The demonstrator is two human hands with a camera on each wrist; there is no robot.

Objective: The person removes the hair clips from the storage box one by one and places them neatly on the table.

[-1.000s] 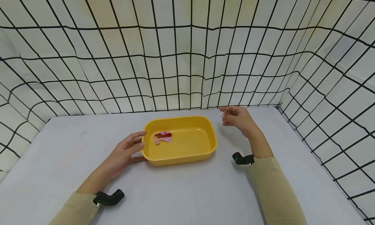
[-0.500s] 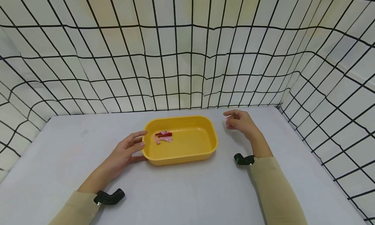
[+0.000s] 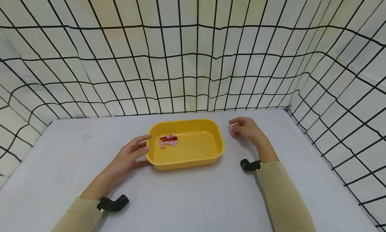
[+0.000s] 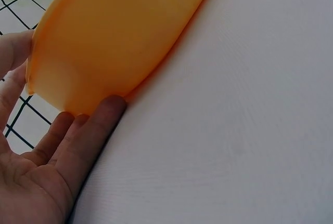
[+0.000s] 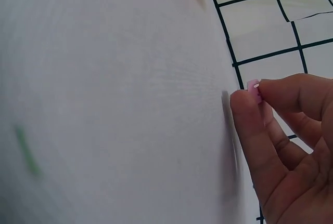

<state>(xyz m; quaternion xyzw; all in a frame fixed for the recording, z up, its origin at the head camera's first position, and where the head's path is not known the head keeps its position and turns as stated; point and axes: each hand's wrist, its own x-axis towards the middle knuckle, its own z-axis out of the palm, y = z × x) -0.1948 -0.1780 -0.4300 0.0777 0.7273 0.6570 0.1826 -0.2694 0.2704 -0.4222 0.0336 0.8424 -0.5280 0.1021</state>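
A yellow tray [image 3: 197,150] stands on the white table. Several small pink and red hair clips [image 3: 170,138] lie inside, toward its left end. My left hand [image 3: 128,158] rests against that left end with loosely extended fingers, touching the rim and outer wall. In the left wrist view its fingers [image 4: 93,135] meet the tray's wall [image 4: 109,37] low down and at the rim. To the right of the tray, my right hand [image 3: 245,128] pinches a small pink hair clip [image 5: 253,90] between thumb and fingers, close to the table. Most of that clip is hidden by the fingers.
A black wire grid [image 3: 196,67] in front of white cloth closes off the back and both sides of the table [image 3: 193,198]. Black wrist cameras sit at the left sleeve [image 3: 111,204] and the right sleeve [image 3: 251,165].
My right hand, with the pink hair clip, has moved lower and slightly nearer to me beside the tray. My left hand and the tray have stayed put.
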